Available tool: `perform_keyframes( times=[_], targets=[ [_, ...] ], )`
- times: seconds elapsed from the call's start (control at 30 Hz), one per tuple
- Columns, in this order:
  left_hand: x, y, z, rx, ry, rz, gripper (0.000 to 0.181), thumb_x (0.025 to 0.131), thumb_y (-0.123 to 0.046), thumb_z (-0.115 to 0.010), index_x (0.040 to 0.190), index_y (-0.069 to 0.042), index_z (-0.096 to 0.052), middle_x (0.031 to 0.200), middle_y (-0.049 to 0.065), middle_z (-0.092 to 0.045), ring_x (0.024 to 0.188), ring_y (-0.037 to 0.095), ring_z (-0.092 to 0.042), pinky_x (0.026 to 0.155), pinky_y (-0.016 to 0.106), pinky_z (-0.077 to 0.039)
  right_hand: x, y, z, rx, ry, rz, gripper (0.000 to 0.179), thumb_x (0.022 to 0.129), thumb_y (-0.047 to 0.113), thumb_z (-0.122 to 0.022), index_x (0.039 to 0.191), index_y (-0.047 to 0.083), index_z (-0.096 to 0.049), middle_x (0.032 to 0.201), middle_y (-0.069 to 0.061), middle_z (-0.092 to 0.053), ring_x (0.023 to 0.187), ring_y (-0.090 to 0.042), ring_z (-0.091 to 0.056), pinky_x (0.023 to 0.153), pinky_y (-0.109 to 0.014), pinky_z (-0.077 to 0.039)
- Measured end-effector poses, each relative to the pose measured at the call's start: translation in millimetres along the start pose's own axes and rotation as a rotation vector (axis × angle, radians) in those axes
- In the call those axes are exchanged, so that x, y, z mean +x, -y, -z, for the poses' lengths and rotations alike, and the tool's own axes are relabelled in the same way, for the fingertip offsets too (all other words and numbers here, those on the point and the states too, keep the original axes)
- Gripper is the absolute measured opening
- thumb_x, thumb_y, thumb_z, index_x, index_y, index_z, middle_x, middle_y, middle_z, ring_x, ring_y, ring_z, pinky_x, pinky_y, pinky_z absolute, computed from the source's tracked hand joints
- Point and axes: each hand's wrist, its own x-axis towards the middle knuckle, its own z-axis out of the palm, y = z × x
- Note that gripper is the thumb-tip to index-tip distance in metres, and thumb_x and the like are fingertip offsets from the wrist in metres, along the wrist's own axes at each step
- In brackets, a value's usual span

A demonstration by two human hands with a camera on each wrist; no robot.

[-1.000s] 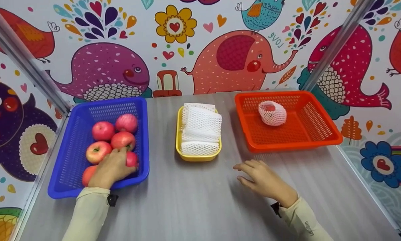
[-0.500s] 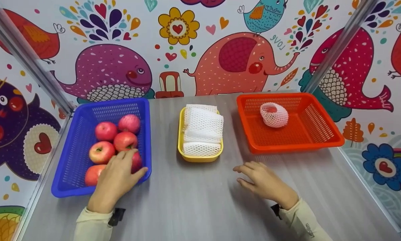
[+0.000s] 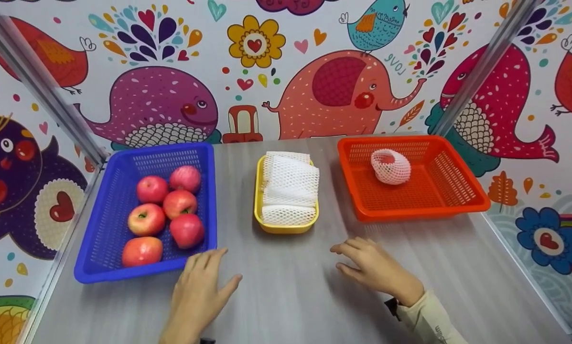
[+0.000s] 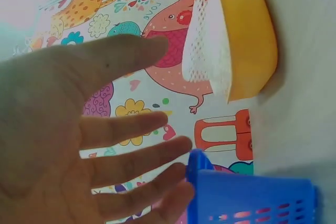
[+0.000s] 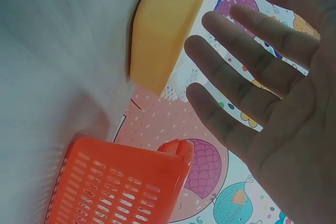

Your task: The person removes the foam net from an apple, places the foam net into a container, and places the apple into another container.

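Note:
My left hand [image 3: 199, 286] is by the front right corner of the blue basket [image 3: 87, 229], fingers extended and holding nothing. Several red apples [image 3: 186, 231] lie inside that basket. In the left wrist view the spread left fingers [image 4: 142, 158] show beside the blue basket wall. To the right, my right hand [image 3: 376, 267] hovers with nothing in it, in front of the orange basket [image 3: 362, 212]. The right wrist view shows its fingers [image 5: 231, 82] loosely straight. White foam nets [image 3: 290, 184] fill a small yellow tray [image 3: 286, 229] between the baskets.
One apple in a pinkish foam net [image 3: 391, 167] sits in the orange basket. A patterned wall [image 3: 247, 95] stands behind the grey table [image 3: 276, 286], with metal posts [image 3: 51, 86] at the corners.
My left hand has withdrawn from the apples in the blue basket, moving right and toward me without an apple. The right hand has stayed nearly still.

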Motion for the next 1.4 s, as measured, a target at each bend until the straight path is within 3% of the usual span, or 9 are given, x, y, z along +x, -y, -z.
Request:
perform_keyframes(
  times=[0.37,0.5,0.6,0.8,0.97,1.1,1.2,1.3,1.4],
  targets=[
    [-8.7,-7.4,-3.9,-0.052,0.146,0.074,0.056,0.079,-0.038,-0.085,0.125,-0.01,-0.067,0.12,0.01,-0.066,0.11,0.033,-0.061,0.086,0.058,-0.051,4.2,-4.7,7.3,0.005,0.015,0.0,0.032,0.082,0.017,-0.082,0.112,0.011,-0.07,0.101,0.002,-0.068,0.09,-0.018,-0.064,0.076,-0.04,-0.055],
    [-10.4,-6.4,-4.6,-0.064,0.198,0.095,0.058,0.079,-0.04,-0.084,0.126,-0.012,-0.066,0.122,0.01,-0.065,0.114,0.034,-0.06,0.085,0.062,-0.05,12.9,-19.8,25.4,-0.005,0.028,0.023,0.032,0.082,0.015,-0.081,0.112,0.008,-0.07,0.101,-0.001,-0.069,0.089,-0.019,-0.064,0.076,-0.039,-0.055],
    [-10.9,-5.9,-5.3,-0.07,0.212,0.101,0.058,0.08,-0.041,-0.083,0.127,-0.012,-0.065,0.122,0.009,-0.065,0.114,0.033,-0.059,0.084,0.062,-0.05,26.1,-40.6,51.8,-0.011,0.061,-0.004,0.032,0.082,0.011,-0.081,0.113,0.006,-0.07,0.101,-0.005,-0.07,0.09,-0.02,-0.065,0.078,-0.039,-0.056],
    [-10.6,-6.0,-6.9,-0.074,0.256,0.118,0.059,0.079,-0.041,-0.084,0.127,-0.011,-0.065,0.122,0.008,-0.065,0.114,0.033,-0.059,0.088,0.06,-0.049,58.9,-100.3,112.6,-0.052,0.177,-0.265,0.04,0.088,0.011,-0.077,0.125,0.002,-0.065,0.116,-0.014,-0.068,0.104,-0.032,-0.064,0.09,-0.052,-0.052],
    [-10.6,-7.0,-8.7,-0.078,0.29,0.136,0.06,0.079,-0.042,-0.084,0.127,-0.012,-0.065,0.123,0.007,-0.065,0.114,0.032,-0.059,0.087,0.06,-0.049,81.5,-159.5,138.1,-0.051,0.291,-0.517,0.054,0.092,0.021,-0.073,0.138,0.002,-0.052,0.133,-0.023,-0.056,0.12,-0.041,-0.052,0.099,-0.062,-0.042],
    [-12.1,-6.7,-10.4,-0.082,0.276,0.101,0.06,0.078,-0.041,-0.084,0.127,-0.012,-0.065,0.12,0.007,-0.066,0.111,0.033,-0.059,0.084,0.06,-0.05,94.7,-198.4,137.1,-0.045,0.393,-0.644,0.072,0.092,0.037,-0.073,0.145,0.0,-0.041,0.146,-0.03,-0.04,0.129,-0.048,-0.04,0.105,-0.067,-0.032],
    [-12.7,-6.8,-12.2,-0.083,0.282,0.084,0.061,0.077,-0.041,-0.084,0.127,-0.013,-0.065,0.119,0.007,-0.066,0.109,0.033,-0.06,0.083,0.058,-0.05,103.0,-217.0,126.0,-0.025,0.466,-0.72,0.085,0.088,0.046,-0.075,0.149,0.001,-0.036,0.148,-0.031,-0.034,0.13,-0.05,-0.037,0.104,-0.069,-0.032],
    [-12.6,-7.1,-13.9,-0.087,0.303,0.083,0.061,0.077,-0.042,-0.085,0.127,-0.013,-0.065,0.119,0.008,-0.065,0.108,0.033,-0.06,0.083,0.058,-0.051,109.1,-225.0,111.5,-0.01,0.54,-0.807,0.099,0.083,0.05,-0.078,0.154,0.001,-0.029,0.149,-0.031,-0.032,0.129,-0.051,-0.036,0.101,-0.071,-0.032],
    [-13.3,-7.8,-15.5,-0.103,0.334,0.103,0.061,0.078,-0.042,-0.084,0.127,-0.012,-0.065,0.12,0.008,-0.065,0.109,0.033,-0.06,0.084,0.058,-0.05,109.0,-222.9,99.4,0.013,0.585,-0.914,0.099,0.079,0.048,-0.082,0.152,0.003,-0.034,0.145,-0.028,-0.04,0.124,-0.049,-0.041,0.098,-0.072,-0.036]
  ],
)
